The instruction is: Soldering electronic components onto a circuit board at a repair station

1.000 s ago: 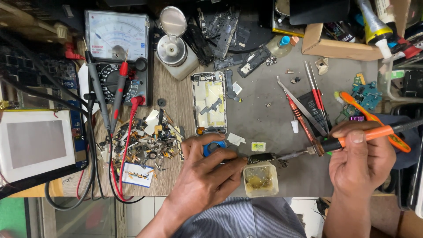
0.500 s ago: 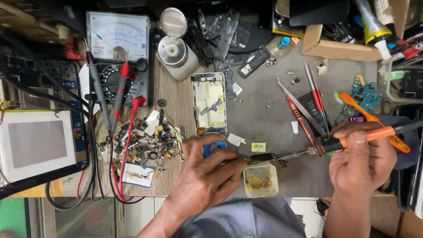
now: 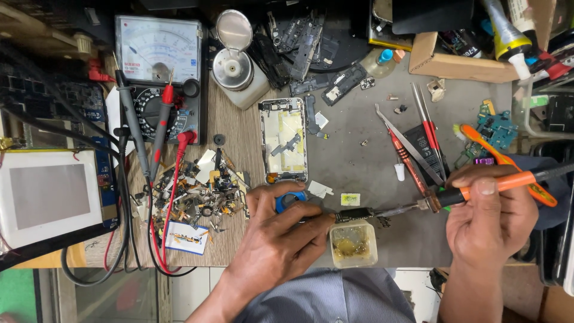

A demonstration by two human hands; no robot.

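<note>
Head view: small tub (image 3: pixel 353 244) holds yellowish paste; left fingers (image 3: pixel 317 224) pinch a connector (image 3: pixel 353 215), right fingers (image 3: pixel 484 188) grip a soldering iron (image 3: pixel 478 190).

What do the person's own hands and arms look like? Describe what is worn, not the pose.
Both the left hand and the right hand are bare: no gloves, and no rings or watch that I can see. The forearms are uncovered, with no sleeves reaching them. Below, between the arms, a grey-blue striped shirt shows.

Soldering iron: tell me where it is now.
In the head view, the soldering iron is in the right hand, its tip at the small part pinched by the left hand, above the flux tub.
</note>
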